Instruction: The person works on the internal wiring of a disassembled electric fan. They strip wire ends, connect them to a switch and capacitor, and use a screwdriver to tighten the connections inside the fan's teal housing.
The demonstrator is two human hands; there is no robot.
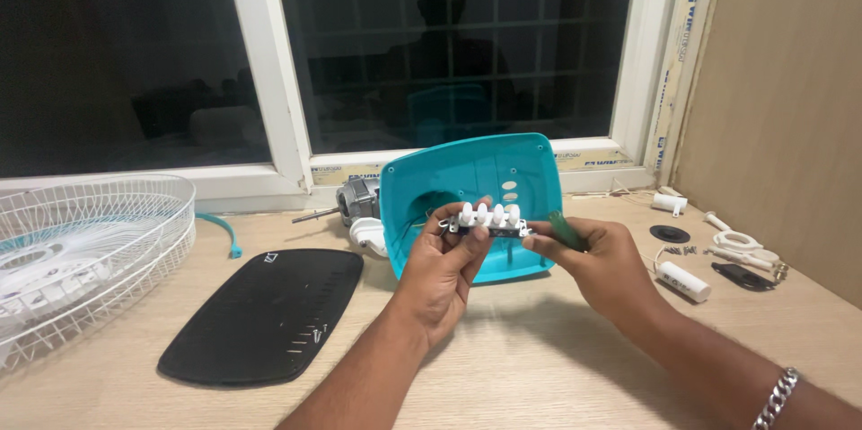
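Push-button switch block with white keys, held up over the middle of the desk, in front of the teal fan housing. Left hand pinches the block's left end, thumb on the front, fingers curled behind, closed on it. Right hand closed around a green-handled screwdriver, its tip end meeting the block's right end; exact contact point too small to tell. Silver chain bracelet on the right wrist. Teal housing stands tilted near the desk's back edge, hollow side facing the camera. Just behind its left side, a grey motor with shaft sticking out left, white part below it. Black oval base plate lies flat left of centre, a few small screws on it. White wire fan guard at the left edge of the desk. Right side: white cylindrical capacitor, black round disc, white knobs and ring pieces near the right back corner. Dark window behind the desk.
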